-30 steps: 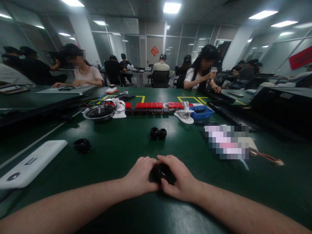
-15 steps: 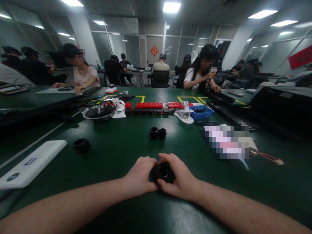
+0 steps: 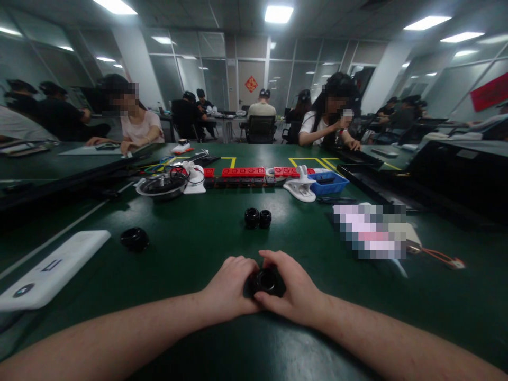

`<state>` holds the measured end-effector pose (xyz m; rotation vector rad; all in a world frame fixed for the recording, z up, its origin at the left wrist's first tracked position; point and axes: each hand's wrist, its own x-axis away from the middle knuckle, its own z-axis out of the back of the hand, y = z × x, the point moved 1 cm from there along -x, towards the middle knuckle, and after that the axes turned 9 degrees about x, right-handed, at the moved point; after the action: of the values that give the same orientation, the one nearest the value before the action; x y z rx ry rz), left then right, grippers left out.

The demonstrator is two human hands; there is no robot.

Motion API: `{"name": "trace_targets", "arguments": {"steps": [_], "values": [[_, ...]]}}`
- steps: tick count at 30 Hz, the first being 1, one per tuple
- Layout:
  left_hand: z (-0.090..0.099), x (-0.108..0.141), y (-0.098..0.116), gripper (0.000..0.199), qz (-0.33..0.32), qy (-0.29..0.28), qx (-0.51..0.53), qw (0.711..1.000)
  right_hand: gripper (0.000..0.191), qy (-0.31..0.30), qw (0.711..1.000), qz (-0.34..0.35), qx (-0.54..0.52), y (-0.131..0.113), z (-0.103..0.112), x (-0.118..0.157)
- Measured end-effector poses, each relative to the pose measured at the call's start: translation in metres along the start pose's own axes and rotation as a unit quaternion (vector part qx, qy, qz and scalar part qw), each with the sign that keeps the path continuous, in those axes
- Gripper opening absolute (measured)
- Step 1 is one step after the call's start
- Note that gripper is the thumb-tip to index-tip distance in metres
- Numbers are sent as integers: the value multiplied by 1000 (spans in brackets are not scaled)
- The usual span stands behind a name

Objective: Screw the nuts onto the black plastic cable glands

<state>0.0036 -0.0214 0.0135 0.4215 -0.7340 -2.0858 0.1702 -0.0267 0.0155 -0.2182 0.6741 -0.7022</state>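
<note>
A glossy black ring-shaped part (image 3: 268, 281) with a round hole at its centre is between my hands, low over the near part of the green table (image 3: 190, 227). My left hand (image 3: 231, 283) curls round its left side, the fingertips partly hidden behind it. From the right, my right hand (image 3: 291, 283) grips the same part, thumb in front and fingers over the far side. Two smaller black ring-shaped pieces (image 3: 257, 218) stand side by side farther out on the table. Another black ring-shaped piece (image 3: 135, 239) lies to the left.
A white power-bank-like device (image 3: 55, 270) lies at left. Farther back are a metal bowl (image 3: 162, 186), red strips (image 3: 243, 172), white clip stands (image 3: 300, 186) and a blue tray (image 3: 328, 182). A blurred-out item (image 3: 369, 233) lies at right. Two people sit across the table.
The right thumb and fingers have shifted slightly on the black ring-shaped part, which has tilted or turned a little. Both hands stay in nearly the same place; the other table items are unmoved.
</note>
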Motion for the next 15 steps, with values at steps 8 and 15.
{"name": "trace_targets", "arguments": {"steps": [8,15], "values": [[0,0,1,36,10,1,6,1000,56,20,998,50,-22,-2,2,1],[1,-1,0,36,1,2,4,1000,59,-21,999,-17,21,-1,2,-2]]}}
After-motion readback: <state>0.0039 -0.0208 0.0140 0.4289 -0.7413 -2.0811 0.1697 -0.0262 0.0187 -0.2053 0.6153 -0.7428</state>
